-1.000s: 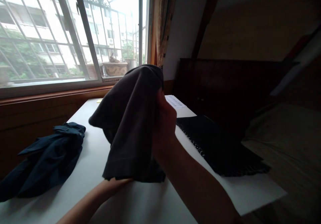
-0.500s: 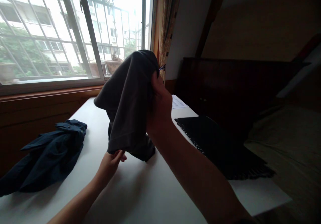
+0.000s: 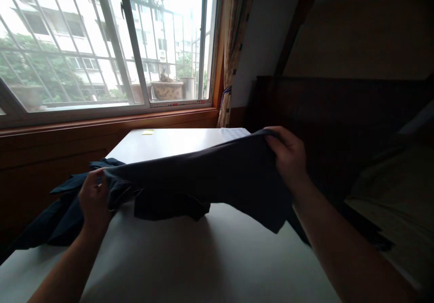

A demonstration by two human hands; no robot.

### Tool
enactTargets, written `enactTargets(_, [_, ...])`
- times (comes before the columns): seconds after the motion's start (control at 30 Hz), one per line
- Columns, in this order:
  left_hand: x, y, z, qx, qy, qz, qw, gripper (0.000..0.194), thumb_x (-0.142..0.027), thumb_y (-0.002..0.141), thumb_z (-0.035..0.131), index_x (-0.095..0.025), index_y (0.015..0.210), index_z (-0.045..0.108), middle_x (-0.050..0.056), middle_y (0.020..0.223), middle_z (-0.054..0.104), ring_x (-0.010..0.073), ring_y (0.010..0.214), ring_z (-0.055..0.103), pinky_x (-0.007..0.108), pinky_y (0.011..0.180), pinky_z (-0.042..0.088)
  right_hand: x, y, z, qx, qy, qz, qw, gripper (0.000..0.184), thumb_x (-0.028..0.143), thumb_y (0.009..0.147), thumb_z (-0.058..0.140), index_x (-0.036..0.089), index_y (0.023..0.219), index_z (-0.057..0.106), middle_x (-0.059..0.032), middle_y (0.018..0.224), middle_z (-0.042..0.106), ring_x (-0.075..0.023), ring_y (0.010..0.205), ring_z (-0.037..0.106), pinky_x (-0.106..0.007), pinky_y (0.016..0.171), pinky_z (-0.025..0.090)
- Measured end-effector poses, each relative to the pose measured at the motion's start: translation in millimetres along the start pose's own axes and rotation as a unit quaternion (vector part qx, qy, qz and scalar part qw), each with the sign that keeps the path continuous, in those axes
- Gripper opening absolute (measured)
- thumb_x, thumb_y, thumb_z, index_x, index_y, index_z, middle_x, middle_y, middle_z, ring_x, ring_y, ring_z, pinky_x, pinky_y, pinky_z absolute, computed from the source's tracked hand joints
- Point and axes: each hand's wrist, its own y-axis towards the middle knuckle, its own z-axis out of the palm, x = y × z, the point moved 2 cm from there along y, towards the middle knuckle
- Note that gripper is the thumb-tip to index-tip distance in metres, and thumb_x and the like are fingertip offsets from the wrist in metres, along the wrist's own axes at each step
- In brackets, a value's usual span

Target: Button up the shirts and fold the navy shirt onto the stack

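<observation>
A dark grey garment (image 3: 203, 172) is stretched out sideways above the table, its kind not clear. My left hand (image 3: 95, 199) pinches one end of its upper edge. At the other end my right hand (image 3: 290, 156) grips the cloth between thumb and fingers. The right part hangs down in a wide flap, and a darker fold droops under the middle. Behind my left hand lies a crumpled navy blue garment (image 3: 64, 219), partly covered.
The white table (image 3: 169, 267) runs toward the window. A paper sheet (image 3: 233, 133) and a small yellow note (image 3: 148, 132) lie at its far end. On the right, a black cloth (image 3: 366, 230) is mostly hidden behind my right arm. A curtain (image 3: 233, 45) hangs beside the window.
The grey garment was bunched up and hanging from my right hand. My left hand has taken its edge and moved left, my right hand right, spreading it wide. The view has turned slightly.
</observation>
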Motion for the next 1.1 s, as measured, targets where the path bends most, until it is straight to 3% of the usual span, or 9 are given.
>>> enactTargets(0.1, [-2,1,-1.2,-0.029,0.029,0.03,0.999,0.031,-0.044,0.094,0.05,-0.019,0.103,0.065,0.004,0.094,0.063,0.0197,0.082,0.061,0.03,0.073,0.049,-14,-18,-23,0.061,-0.112,0.008,0.992,0.018,0.036,0.089,0.059,0.024,0.096,0.072,-0.0016,0.09,0.073,-0.0223,0.086,0.067,-0.034,0.079,0.051])
enactTargets(0.27, [-16,-14,9.6,0.018,0.035,0.043,0.998,0.03,-0.041,0.096,0.051,-0.018,0.109,0.066,0.003,0.09,0.066,0.0168,0.076,0.066,0.024,0.066,0.047,-37,-35,-54,0.16,-0.219,0.049,0.961,0.024,0.039,0.09,0.057,0.026,0.101,0.074,-0.0046,0.094,0.076,-0.0251,0.086,0.07,-0.036,0.079,0.052])
enactTargets(0.47, [-35,-41,27.8,0.095,0.001,0.035,0.995,0.027,-0.039,0.096,0.053,-0.019,0.107,0.066,-0.003,0.063,0.061,0.013,0.056,0.062,0.018,0.049,0.04,-85,-53,-51,0.194,-0.394,0.017,0.898,0.026,0.031,0.09,0.051,0.025,0.104,0.071,-0.0064,0.101,0.076,-0.0266,0.09,0.07,-0.038,0.084,0.051])
enactTargets(0.6, [-44,-57,40.5,0.151,-0.054,0.081,0.984,0.025,-0.036,0.097,0.051,-0.019,0.107,0.066,0.001,0.079,0.07,0.0138,0.064,0.066,0.02,0.056,0.048,-92,-72,-14,0.196,-0.397,-0.052,0.895,0.03,0.018,0.089,0.048,0.02,0.11,0.069,-0.0103,0.108,0.072,-0.0293,0.102,0.063,-0.043,0.094,0.048])
enactTargets(0.77, [-52,-69,48.2,0.18,-0.101,0.125,0.971,0.023,-0.03,0.099,0.045,-0.02,0.107,0.064,0.008,0.11,0.071,0.0207,0.1,0.067,0.032,0.086,0.053,-51,-112,61,0.316,-0.218,-0.095,0.918,0.035,0.034,0.094,0.055,0.022,0.126,0.062,-0.0089,0.121,0.068,-0.0279,0.113,0.059,-0.046,0.108,0.041])
enactTargets(0.87, [-49,-77,53.3,0.194,-0.141,0.099,0.966,0.019,-0.029,0.099,0.046,-0.02,0.107,0.061,0.009,0.117,0.069,0.022,0.107,0.066,0.034,0.089,0.054,-31,-139,108,0.386,-0.126,-0.074,0.911,0.068,0.053,0.086,0.066,0.023,0.144,0.047,-0.0105,0.129,0.064,-0.0298,0.119,0.057,-0.045,0.102,0.047])
enactTargets(0.97, [-47,-86,59.0,0.227,-0.184,0.076,0.953,0.016,-0.03,0.099,0.047,-0.021,0.106,0.059,0.01,0.122,0.066,0.0216,0.104,0.067,0.032,0.083,0.056,-26,-156,148,0.394,-0.095,-0.054,0.913,0.099,0.063,0.07,0.077,0.023,0.151,0.036,-0.0134,0.137,0.059,-0.0347,0.121,0.055,-0.048,0.101,0.047])
enactTargets(1.03, [-49,-91,61.6,0.254,-0.201,0.093,0.941,0.014,-0.028,0.1,0.047,-0.022,0.104,0.059,0.01,0.123,0.065,0.0206,0.1,0.068,0.031,0.08,0.057,-28,-159,167,0.379,-0.089,-0.035,0.92,0.092,0.054,0.072,0.077,0.022,0.15,0.038,-0.0137,0.133,0.061,-0.0345,0.116,0.057,-0.047,0.099,0.047])
enactTargets(1.1, [-53,-95,62.8,0.278,-0.195,0.131,0.931,0.015,-0.024,0.1,0.047,-0.022,0.104,0.061,0.009,0.125,0.063,0.02,0.101,0.067,0.031,0.08,0.057,-31,-157,178,0.365,-0.065,-0.011,0.929,0.062,0.04,0.083,0.068,0.024,0.14,0.05,-0.0112,0.124,0.067,-0.0304,0.11,0.061,-0.042,0.095,0.048])
